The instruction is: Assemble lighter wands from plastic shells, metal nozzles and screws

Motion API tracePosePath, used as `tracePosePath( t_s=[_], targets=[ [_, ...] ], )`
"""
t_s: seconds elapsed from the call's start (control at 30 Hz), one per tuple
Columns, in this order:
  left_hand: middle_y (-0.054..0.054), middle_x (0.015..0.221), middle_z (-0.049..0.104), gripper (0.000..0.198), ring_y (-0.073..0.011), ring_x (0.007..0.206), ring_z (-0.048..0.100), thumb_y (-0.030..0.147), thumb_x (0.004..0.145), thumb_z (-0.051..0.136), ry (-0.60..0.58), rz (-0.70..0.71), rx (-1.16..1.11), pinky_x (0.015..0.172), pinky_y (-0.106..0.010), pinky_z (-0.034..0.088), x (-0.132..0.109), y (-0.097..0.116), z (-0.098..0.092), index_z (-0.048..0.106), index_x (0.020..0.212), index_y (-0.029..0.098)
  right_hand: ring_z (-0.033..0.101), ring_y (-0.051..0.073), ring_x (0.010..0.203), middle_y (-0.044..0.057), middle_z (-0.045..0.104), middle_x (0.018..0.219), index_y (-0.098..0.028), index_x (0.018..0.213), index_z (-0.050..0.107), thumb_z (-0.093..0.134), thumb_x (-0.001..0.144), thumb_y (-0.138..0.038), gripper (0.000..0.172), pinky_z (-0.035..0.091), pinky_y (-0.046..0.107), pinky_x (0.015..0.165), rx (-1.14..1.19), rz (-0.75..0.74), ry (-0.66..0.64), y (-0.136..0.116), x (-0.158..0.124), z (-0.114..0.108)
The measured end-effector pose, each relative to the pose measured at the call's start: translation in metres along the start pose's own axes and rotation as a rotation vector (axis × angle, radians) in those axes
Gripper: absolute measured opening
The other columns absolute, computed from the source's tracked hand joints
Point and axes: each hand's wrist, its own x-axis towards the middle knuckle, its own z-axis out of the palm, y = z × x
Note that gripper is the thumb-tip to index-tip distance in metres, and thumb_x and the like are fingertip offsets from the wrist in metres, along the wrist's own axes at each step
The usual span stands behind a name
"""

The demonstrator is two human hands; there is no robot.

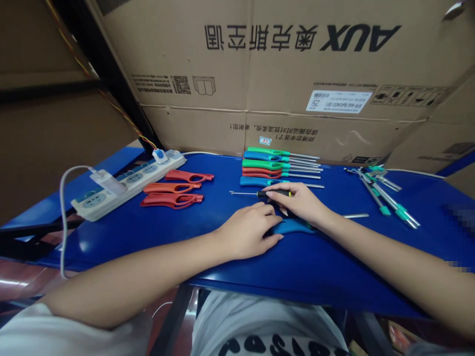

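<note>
My left hand is closed around the handle end of a blue long-nosed lighter lying on the blue table. The lighter's metal tube sticks out to the right, beyond my right wrist. In my right hand is a screwdriver with a black and yellow handle. Its thin shaft points left, roughly level above the tabletop, and its tip is clear of the blue lighter. My fingers and right forearm hide part of the lighter.
Behind my hands lies a row of assembled green, blue and red lighters. Several red handle shells lie at left beside a white power strip. Loose metal tubes with green parts lie at right. A cardboard sheet stands at the back.
</note>
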Motion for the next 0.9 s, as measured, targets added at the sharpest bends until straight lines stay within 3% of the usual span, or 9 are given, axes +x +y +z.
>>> tracePosePath(
  t_s=[0.2, 0.33, 0.5, 0.67, 0.9],
  targets=[
    [-0.009, 0.108, 0.069, 0.035, -0.0245, 0.104, 0.061, 0.038, 0.094, 0.064, 0.051, 0.028, -0.096, 0.094, -0.038, 0.052, 0.002, -0.008, 0.004, 0.071, 0.122, 0.018, 0.038, 0.005, 0.044, 0.001, 0.066, 0.069, -0.018, 0.099, 0.075, 0.080, 0.075, -0.044, 0.036, 0.022, 0.021, 0.042, 0.217, -0.034, 0.181, -0.009, -0.012, -0.017],
    [-0.008, 0.111, 0.072, 0.037, -0.0223, 0.105, 0.062, 0.037, 0.091, 0.070, 0.158, 0.027, -0.247, 0.099, -0.037, 0.049, 0.006, -0.012, 0.009, 0.071, 0.122, 0.018, 0.036, 0.004, 0.046, 0.002, 0.063, 0.065, -0.016, 0.092, 0.076, 0.081, 0.072, -0.036, 0.029, 0.021, 0.020, 0.043, 0.271, -0.042, 0.300, -0.014, -0.023, -0.032],
    [-0.008, 0.107, 0.076, 0.028, -0.0195, 0.097, 0.070, 0.034, 0.092, 0.068, 0.346, -0.168, -0.589, 0.089, -0.033, 0.055, 0.013, -0.014, 0.006, 0.075, 0.111, 0.016, 0.038, 0.005, 0.045, 0.001, 0.056, 0.058, -0.016, 0.080, 0.073, 0.077, 0.069, -0.031, 0.019, 0.020, 0.019, 0.042, 0.328, 0.025, 0.389, -0.013, -0.029, -0.045],
    [-0.010, 0.101, 0.079, 0.038, -0.0215, 0.093, 0.073, 0.046, 0.089, 0.068, 0.452, -0.404, -0.908, 0.082, -0.034, 0.058, 0.017, -0.025, -0.004, 0.076, 0.109, 0.015, 0.043, 0.007, 0.047, 0.000, 0.054, 0.058, -0.016, 0.076, 0.070, 0.074, 0.070, -0.029, 0.015, 0.022, 0.019, 0.041, 0.340, -0.005, 0.388, -0.015, -0.028, -0.046],
    [-0.008, 0.095, 0.079, 0.034, -0.0138, 0.083, 0.070, 0.043, 0.075, 0.084, 0.540, -0.545, -1.306, 0.074, -0.021, 0.056, 0.020, -0.026, -0.013, 0.080, 0.095, 0.016, 0.038, 0.005, 0.043, -0.002, 0.053, 0.054, -0.014, 0.078, 0.070, 0.072, 0.070, -0.029, 0.017, 0.021, 0.019, 0.042, 0.337, -0.073, 0.377, -0.016, -0.029, -0.045]
  ],
)
